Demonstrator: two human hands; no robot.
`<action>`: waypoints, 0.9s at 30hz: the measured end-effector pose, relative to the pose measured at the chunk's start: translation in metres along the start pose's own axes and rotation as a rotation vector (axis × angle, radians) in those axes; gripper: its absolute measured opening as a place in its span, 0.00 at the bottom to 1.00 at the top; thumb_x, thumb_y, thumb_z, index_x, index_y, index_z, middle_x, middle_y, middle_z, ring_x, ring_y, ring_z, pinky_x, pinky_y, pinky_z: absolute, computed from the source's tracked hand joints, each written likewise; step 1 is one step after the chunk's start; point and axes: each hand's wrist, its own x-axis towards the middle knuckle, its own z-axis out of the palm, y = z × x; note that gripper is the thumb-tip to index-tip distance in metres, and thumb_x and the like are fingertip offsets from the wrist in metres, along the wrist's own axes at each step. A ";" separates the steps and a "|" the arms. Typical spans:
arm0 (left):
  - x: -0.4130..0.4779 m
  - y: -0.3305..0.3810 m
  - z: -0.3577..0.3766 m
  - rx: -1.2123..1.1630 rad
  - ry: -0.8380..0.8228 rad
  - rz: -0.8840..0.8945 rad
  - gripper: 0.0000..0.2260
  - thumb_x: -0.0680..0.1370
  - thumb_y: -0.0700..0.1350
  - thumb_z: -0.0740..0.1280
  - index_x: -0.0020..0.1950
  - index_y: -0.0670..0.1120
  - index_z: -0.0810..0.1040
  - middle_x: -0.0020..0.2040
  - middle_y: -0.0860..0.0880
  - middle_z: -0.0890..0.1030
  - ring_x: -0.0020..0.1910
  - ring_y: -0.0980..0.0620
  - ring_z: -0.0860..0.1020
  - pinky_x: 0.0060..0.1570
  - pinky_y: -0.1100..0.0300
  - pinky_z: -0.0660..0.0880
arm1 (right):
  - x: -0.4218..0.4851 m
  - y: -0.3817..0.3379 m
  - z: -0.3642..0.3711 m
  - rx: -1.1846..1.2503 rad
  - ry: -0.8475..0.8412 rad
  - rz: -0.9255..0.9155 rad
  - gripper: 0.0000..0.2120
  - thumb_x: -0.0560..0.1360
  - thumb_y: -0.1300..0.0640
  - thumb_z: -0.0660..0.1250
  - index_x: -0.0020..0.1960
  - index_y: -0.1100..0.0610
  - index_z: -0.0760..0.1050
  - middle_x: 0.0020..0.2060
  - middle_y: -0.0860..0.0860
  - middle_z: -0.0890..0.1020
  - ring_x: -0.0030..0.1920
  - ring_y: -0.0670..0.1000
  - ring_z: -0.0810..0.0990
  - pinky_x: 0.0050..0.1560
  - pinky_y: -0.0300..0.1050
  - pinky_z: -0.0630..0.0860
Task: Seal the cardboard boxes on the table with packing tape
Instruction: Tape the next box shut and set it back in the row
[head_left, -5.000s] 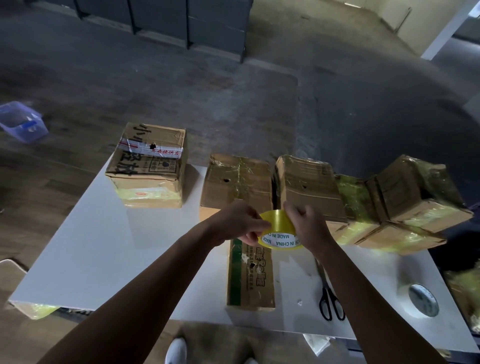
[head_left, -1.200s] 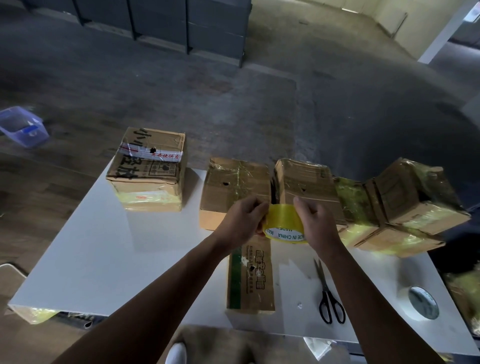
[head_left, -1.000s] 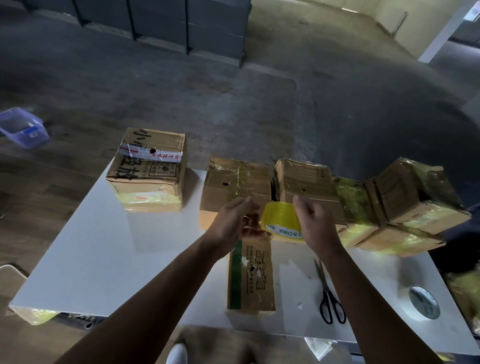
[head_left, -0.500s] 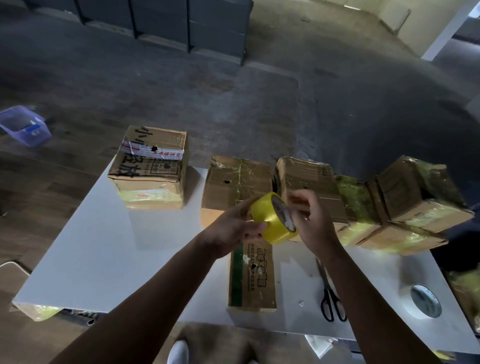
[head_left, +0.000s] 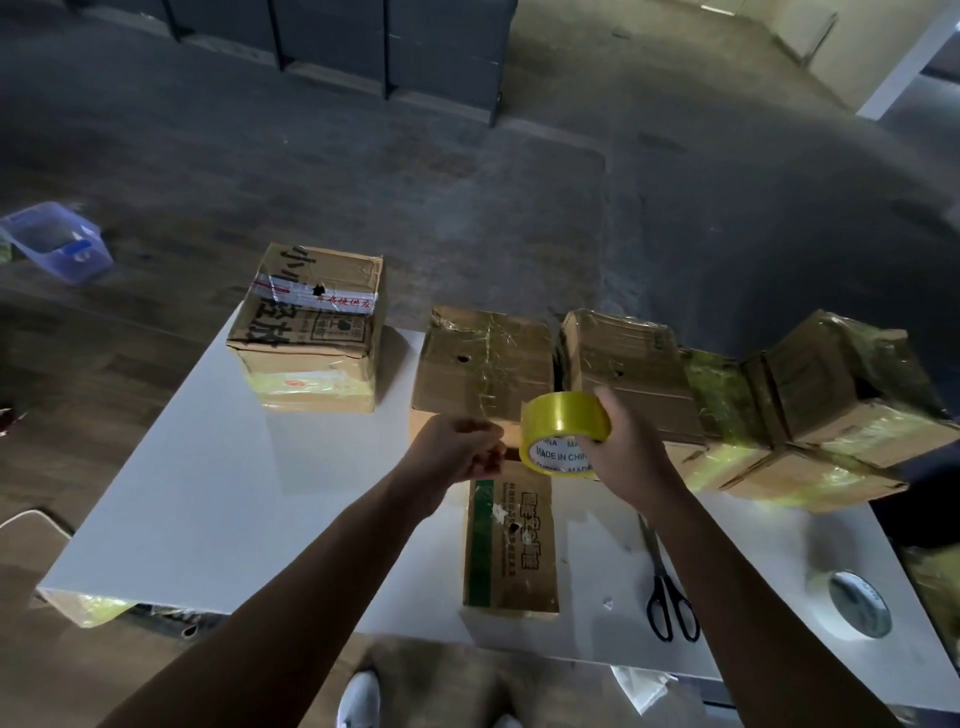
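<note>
On my feed the right hand (head_left: 631, 457) grips a roll of translucent yellow packing tape (head_left: 563, 423), fingers curled over its outer band. The roll is held up off the table and tilted so that its white printed core faces me (I can read "MADE IN CHINA" on it). The left hand (head_left: 457, 449) sits just beside the roll at about the same height, fingers bunched in against the thumb. I cannot tell whether a tape end lies between them, because the light is dim and the film is too clear to pick out.

Both hands hover over the far end of a long flat brown cardboard box with a green stripe (head_left: 511, 551). It lies lengthwise on the white table (head_left: 208, 493), reaching the near edge. Behind it stand two more: a brown box with crinkled clear tape across its top (head_left: 483, 358) and a second brown box (head_left: 623, 364) close on its right. Further right is a cluster of boxes wrapped in yellow tape (head_left: 831, 395), stacked and tilted. At the far left corner, well apart from the rest, stands a squarer cardboard box with black characters and a red-and-white strip (head_left: 311, 332).

Black-handled scissors (head_left: 670, 603) lie to the right of the long box, under the right forearm. A white roll of tape (head_left: 857, 605) lies flat near the table's right side. A blue plastic bin (head_left: 57, 241) sits on the dark floor at far left, and a white shoe (head_left: 358, 701) shows below the near edge.
</note>
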 end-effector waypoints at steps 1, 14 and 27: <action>-0.002 -0.002 0.004 -0.083 -0.010 -0.017 0.06 0.79 0.38 0.65 0.50 0.36 0.79 0.41 0.41 0.80 0.36 0.51 0.81 0.40 0.61 0.79 | -0.002 0.000 0.002 -0.024 0.033 -0.053 0.11 0.73 0.62 0.70 0.51 0.53 0.71 0.39 0.43 0.73 0.43 0.49 0.77 0.34 0.33 0.67; -0.005 0.005 0.019 -0.191 0.076 -0.017 0.03 0.75 0.38 0.70 0.48 0.41 0.80 0.44 0.42 0.84 0.41 0.49 0.85 0.42 0.60 0.81 | -0.005 -0.004 0.014 -0.232 0.157 -0.185 0.16 0.67 0.65 0.74 0.52 0.60 0.73 0.46 0.56 0.77 0.47 0.52 0.73 0.40 0.44 0.68; -0.006 0.007 0.024 -0.218 0.039 -0.053 0.08 0.78 0.41 0.67 0.52 0.36 0.78 0.45 0.39 0.82 0.42 0.48 0.85 0.42 0.59 0.81 | -0.013 -0.004 0.016 -0.244 0.158 -0.195 0.14 0.67 0.66 0.73 0.51 0.62 0.74 0.44 0.57 0.75 0.45 0.52 0.72 0.39 0.42 0.65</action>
